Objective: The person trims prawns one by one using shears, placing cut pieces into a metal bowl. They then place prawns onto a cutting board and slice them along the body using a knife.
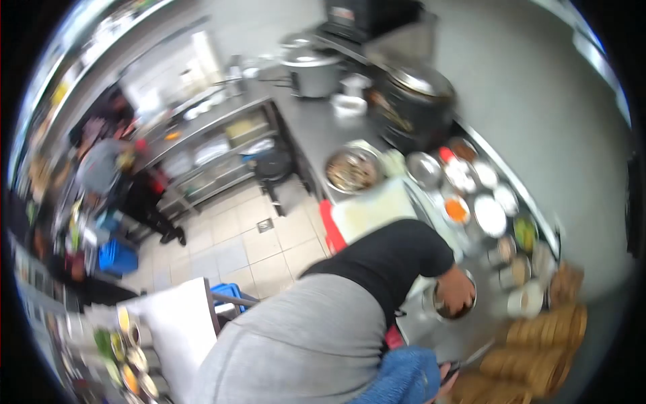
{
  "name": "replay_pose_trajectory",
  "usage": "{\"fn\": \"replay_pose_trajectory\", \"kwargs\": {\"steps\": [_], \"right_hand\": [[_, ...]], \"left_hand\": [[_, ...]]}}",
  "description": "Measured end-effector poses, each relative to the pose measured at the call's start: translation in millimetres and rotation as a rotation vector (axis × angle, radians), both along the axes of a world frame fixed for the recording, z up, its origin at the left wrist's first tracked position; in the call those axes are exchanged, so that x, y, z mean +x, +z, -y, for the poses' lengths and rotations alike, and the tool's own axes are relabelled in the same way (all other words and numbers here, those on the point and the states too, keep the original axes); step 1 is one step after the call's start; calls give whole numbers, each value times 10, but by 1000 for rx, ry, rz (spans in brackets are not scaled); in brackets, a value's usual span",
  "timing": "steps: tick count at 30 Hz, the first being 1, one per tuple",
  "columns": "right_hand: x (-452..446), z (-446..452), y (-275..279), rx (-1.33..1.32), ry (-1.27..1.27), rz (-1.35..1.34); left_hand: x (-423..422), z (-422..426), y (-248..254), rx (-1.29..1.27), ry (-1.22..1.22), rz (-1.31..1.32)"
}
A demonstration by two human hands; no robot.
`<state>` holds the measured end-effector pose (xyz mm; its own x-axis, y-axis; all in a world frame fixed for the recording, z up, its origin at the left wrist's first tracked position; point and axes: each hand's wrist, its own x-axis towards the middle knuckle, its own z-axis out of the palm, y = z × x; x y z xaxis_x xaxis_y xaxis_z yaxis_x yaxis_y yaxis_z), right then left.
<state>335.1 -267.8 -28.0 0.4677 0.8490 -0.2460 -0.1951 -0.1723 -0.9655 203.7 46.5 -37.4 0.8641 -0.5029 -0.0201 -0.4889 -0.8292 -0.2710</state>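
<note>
L hand point(456, 291) in rd bowl point(474, 296), f'tips hidden | R hand point(446, 382) blurred, part hid by blue cloth point(405, 377) | grips: can't tell

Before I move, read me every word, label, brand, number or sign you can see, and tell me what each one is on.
None can be read.
Black machine: a pale patch on its front may be a label, too blurred to read.
Grey cooker and black pot: no readable text.
Anything on the far shelves is too small and blurred.
</note>
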Motion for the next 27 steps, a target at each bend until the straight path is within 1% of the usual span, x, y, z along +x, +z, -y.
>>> {"fn": "replay_pose_trajectory", "kwargs": {"steps": [1,4,5,6,8,9,10,12,14,15,16,17,18,19,20,22,23,25,26,27], "right_hand": [[85,-105,93,38,77,-12],[134,-204,386,237,191,299],[155,-252,449,246,207,282],[176,-295,511,250,217,268],[206,-412,527,234,244,196],[204,-433,518,237,268,195],[186,-459,517,248,281,179],[133,-543,529,275,303,144],[11,-637,566,300,326,119],[-50,-660,613,322,354,165],[-98,-675,651,343,378,214],[-146,-704,661,349,387,213],[-189,-738,663,362,423,263],[-245,-775,665,373,457,313],[-316,-822,671,378,463,313],[-461,-905,673,296,487,271],[-542,-940,663,297,490,272],[-760,-1043,643,219,560,382],[-919,-1100,644,77,477,146],[-1018,-1189,529,76,475,154]], "left_hand": [[-37,14,56,50,73,-35],[-122,95,86,169,302,-148],[-121,78,-36,197,335,-117],[-154,116,-45,225,368,-86],[-102,203,64,355,605,-321],[-160,232,159,353,629,-324],[-208,191,235,234,715,-333],[-421,126,343,124,817,-340],[-767,97,469,-456,1101,47],[-867,39,369,-701,1171,198],[-1018,46,328,-698,1182,207],[-1181,55,281,-1142,1143,394],[-1341,110,275,-1583,1052,585],[-1498,336,470,-1888,933,726],[-1703,436,529,-1883,935,733],[-2008,545,566,-2176,931,819],[-2149,510,484,-2175,930,824],[-2485,409,313,-2389,1028,896],[-2580,381,259,-2391,1024,898],[-2663,368,257,-2518,855,1032]]}}
